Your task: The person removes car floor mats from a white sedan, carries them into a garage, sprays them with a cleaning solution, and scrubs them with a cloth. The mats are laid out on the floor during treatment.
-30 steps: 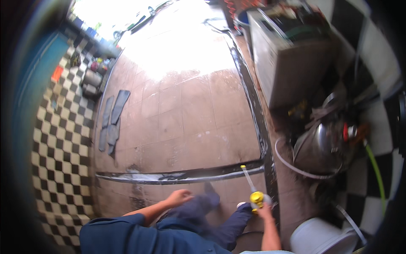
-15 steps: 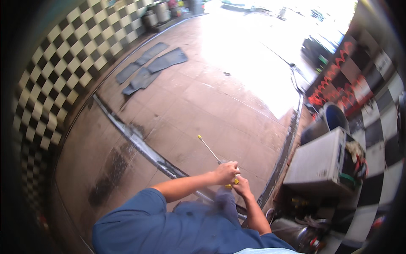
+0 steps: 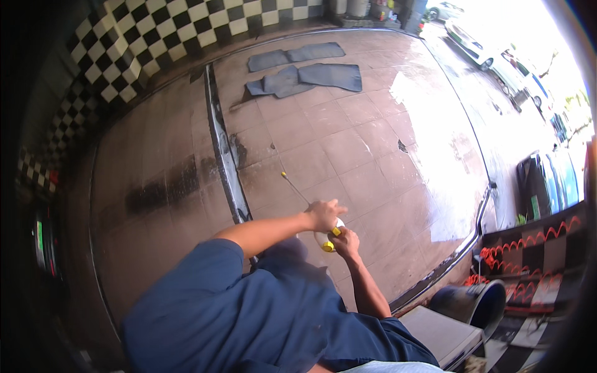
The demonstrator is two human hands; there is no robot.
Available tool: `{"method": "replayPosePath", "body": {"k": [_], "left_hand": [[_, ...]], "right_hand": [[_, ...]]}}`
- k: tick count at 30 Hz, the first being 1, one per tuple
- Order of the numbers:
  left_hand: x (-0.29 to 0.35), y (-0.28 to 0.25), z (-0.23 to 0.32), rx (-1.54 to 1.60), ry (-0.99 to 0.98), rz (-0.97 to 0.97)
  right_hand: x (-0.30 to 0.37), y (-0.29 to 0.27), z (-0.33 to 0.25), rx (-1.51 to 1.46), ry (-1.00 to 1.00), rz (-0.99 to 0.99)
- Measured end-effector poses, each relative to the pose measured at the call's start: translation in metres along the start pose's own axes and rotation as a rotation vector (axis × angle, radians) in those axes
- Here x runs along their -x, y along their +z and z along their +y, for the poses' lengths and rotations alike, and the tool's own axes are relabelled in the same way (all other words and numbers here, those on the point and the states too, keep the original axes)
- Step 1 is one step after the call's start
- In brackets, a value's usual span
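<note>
A spray wand (image 3: 296,189), thin and metallic with a yellow tip, points away from me and to the left over the tiled floor. My left hand (image 3: 323,216) is closed around its near end, with a finger or two sticking out to the right. Just behind it, my right hand (image 3: 346,242) grips the wand's handle, where a yellow part (image 3: 336,231) shows beside the thumb. A round yellow piece (image 3: 328,247) hangs below, next to a whitish part mostly covered by my hands.
Blue-grey floor mats (image 3: 329,76) lie on the far floor. A drain channel (image 3: 225,149) crosses to my left. At right are a dark barrel (image 3: 469,304), a pale box (image 3: 438,332) and red coiled hoses (image 3: 528,242). Parked cars (image 3: 469,43) stand outside, far right.
My view has turned right, so the mats and barrel sit differently. Both hands still hold the spray wand; the left hand's fingers look looser, and the round yellow piece shows more.
</note>
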State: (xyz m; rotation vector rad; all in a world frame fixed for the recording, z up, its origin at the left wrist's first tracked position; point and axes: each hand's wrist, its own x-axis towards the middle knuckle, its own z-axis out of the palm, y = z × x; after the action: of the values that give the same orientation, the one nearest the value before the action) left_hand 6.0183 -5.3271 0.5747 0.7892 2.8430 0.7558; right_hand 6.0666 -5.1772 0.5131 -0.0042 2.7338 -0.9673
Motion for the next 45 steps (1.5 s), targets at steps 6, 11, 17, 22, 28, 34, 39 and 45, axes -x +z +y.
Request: {"method": "replayPosePath", "body": {"k": [6,11,17,22,28,34,39,45], "left_hand": [[-0.124,-0.102,-0.049,0.095,0.072,0.017],[-0.201,-0.105,-0.173,0.122,-0.117,0.178],[-0.332,-0.105,-0.27,0.195,-0.204,0.262],[-0.438,-0.138,-0.358,0.394,-0.433,0.37],[-0.377,-0.07,-0.563,0.258,-0.918,0.307],[-0.206,-0.037,-0.605,0.504,-2.313,0.488],[-0.241,-0.003,-0.616,1.006,-2.339,0.823],[-0.443,-0.055,-0.687,1.265,-2.076,0.637]], "right_hand": [[-0.148,-0.017,0.033,-0.049,-0.057,-0.15],[-0.288,-0.034,-0.033,0.232,-0.081,-0.157],[-0.452,-0.072,-0.094,0.254,-0.056,-0.157],[-0.599,-0.094,-0.049,-0.284,0.03,-0.203],[-0.773,-0.099,-0.034,-0.592,0.228,-0.353],[-0.929,-0.104,-0.059,-0.547,0.256,-0.388],[-1.058,-0.103,-0.084,-0.37,0.253,-0.414],[-1.206,-0.034,-0.083,-0.216,0.363,-0.522]]}}
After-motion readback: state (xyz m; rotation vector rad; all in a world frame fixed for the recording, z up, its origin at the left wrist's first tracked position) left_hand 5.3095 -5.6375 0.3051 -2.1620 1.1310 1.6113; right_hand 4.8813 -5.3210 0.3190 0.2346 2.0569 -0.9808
